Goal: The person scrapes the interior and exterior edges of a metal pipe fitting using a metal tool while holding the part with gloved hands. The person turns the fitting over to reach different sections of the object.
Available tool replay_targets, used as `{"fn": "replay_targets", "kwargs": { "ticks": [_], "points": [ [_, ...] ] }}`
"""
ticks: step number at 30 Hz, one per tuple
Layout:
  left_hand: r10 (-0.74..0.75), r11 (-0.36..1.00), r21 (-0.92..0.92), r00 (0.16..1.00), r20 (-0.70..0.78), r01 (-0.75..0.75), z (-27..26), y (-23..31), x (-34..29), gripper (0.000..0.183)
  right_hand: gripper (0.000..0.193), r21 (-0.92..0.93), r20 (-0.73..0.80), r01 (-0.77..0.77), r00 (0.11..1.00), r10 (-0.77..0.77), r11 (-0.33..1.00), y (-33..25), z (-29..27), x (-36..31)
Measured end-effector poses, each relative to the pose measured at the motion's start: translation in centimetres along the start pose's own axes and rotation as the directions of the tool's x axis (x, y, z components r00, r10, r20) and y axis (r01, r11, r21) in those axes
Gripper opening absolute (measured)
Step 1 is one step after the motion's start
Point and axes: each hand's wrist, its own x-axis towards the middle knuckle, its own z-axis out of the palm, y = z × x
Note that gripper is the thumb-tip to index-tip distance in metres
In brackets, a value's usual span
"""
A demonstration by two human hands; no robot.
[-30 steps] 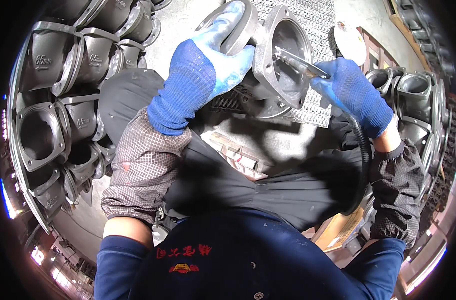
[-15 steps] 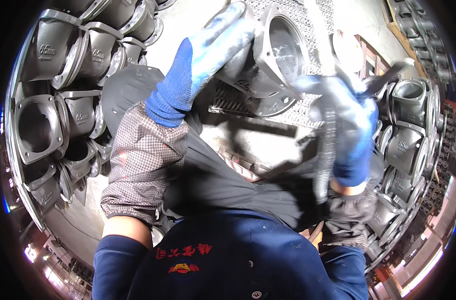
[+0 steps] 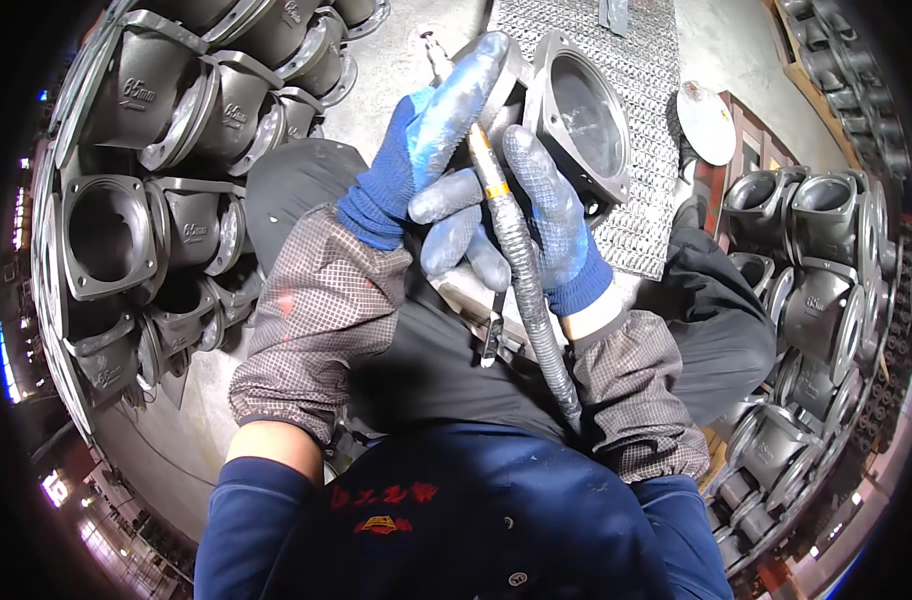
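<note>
My left hand (image 3: 446, 115), in a blue glove, closes over the middle of a slim hose-fed tool; its metal tip (image 3: 436, 58) shows past the hand. From the tool's rear runs a tape-wrapped hose (image 3: 524, 270) with an orange band. My right hand (image 3: 551, 205), also gloved, is loosely curled about the hose, fingers left of it and thumb right. Just beyond both hands, a grey cast-metal valve body (image 3: 584, 115) rests on a mesh mat, its round opening facing up and right. Below the right fingers hangs a black bar (image 3: 493, 325); its attachment is hidden.
Several similar valve bodies (image 3: 111, 235) are stacked at left, and more castings (image 3: 821, 300) stand at right. The mesh mat (image 3: 641, 150) covers the floor ahead. A white round disc (image 3: 706, 122) lies beside it. My bent legs (image 3: 711, 320) flank the work.
My right hand has come left and nearer to the left hand, bringing the hose across. My left hand has shifted right and down from the valve body onto the tool.
</note>
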Motion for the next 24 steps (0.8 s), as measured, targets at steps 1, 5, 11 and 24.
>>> {"fn": "replay_targets", "kwargs": {
  "ticks": [1, 5, 11, 24],
  "points": [
    [0.084, 0.991, 0.108, 0.996, -0.024, -0.081, 0.1, -0.2, 0.3, 0.044, 0.064, 0.022, -0.053, 0.033, 0.998, -0.032, 0.999, -0.1, 0.8, 0.0],
    [0.003, 1.0, 0.008, 0.997, -0.073, -0.003, 0.8, -0.2, 0.3, 0.041, 0.042, -0.489, -0.172, -0.058, 0.985, -0.031, 0.87, -1.2, 1.4, 0.1],
    [-0.227, 0.968, -0.104, 0.974, 0.003, 0.226, 0.9, 0.2, -0.4, 0.046, 0.018, -0.91, 0.068, -0.253, 0.692, -0.719, -0.329, 0.7, 0.9, -0.5],
    [-0.257, 0.944, 0.206, 0.966, -0.036, 0.259, 2.3, 1.2, 2.0, 0.058, 0.031, -0.676, -0.7, -0.129, 0.421, -0.577, 0.725, -6.9, -16.2, -11.7]
  ]
}}
